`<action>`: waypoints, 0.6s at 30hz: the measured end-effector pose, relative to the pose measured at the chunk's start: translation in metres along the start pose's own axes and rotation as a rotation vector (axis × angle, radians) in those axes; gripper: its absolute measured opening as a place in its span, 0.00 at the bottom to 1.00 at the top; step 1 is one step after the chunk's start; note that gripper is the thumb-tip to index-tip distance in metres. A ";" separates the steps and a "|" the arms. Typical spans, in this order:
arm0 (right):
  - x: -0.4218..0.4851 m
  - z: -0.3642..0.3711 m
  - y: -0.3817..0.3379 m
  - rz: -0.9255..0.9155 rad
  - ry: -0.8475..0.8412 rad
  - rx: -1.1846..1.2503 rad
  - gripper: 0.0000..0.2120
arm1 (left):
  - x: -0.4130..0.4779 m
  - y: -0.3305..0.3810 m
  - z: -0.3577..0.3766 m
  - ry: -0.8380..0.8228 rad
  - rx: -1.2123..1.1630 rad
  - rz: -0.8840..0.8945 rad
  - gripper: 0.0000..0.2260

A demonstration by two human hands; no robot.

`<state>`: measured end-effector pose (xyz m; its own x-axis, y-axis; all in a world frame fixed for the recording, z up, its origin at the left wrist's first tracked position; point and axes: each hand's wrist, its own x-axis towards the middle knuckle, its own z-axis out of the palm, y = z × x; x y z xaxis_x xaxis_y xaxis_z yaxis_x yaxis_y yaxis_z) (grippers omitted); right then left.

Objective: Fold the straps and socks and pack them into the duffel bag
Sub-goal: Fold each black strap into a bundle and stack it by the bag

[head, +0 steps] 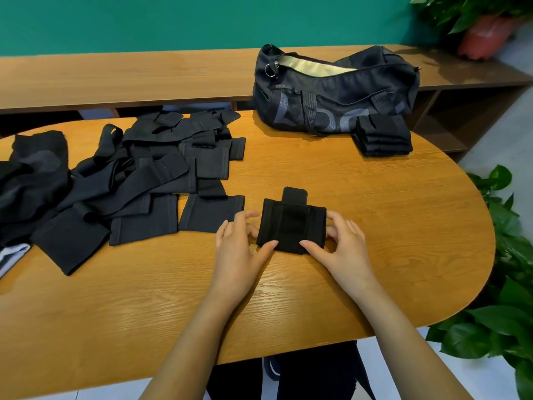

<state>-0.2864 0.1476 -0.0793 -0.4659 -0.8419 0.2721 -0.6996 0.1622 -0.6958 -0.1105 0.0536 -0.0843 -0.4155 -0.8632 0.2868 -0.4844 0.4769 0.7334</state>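
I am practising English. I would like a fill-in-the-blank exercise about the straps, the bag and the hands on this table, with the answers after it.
1. The zipper of the duffel bag is ____.
2. The stack of folded straps lies in ____ of the duffel bag.
3. The pile of unfolded straps lies to the ____ of the left hand.
4. The left hand and right hand hold only ____ folded strap.
Answers: open; front; left; one.
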 end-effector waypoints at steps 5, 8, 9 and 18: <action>0.002 0.002 0.003 0.031 0.009 -0.022 0.36 | 0.000 0.003 -0.001 -0.033 0.082 0.056 0.30; 0.001 0.001 0.003 0.018 0.001 -0.043 0.37 | -0.001 0.002 -0.002 -0.050 0.111 0.123 0.24; 0.001 0.001 0.003 -0.011 -0.014 -0.071 0.35 | -0.001 0.002 -0.003 -0.069 0.117 0.151 0.22; -0.001 0.001 0.003 -0.074 -0.124 -0.145 0.17 | -0.002 0.000 -0.002 -0.175 0.164 0.182 0.16</action>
<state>-0.2879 0.1482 -0.0828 -0.3461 -0.9099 0.2288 -0.8042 0.1622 -0.5718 -0.1080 0.0550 -0.0831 -0.6261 -0.7264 0.2834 -0.5018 0.6536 0.5666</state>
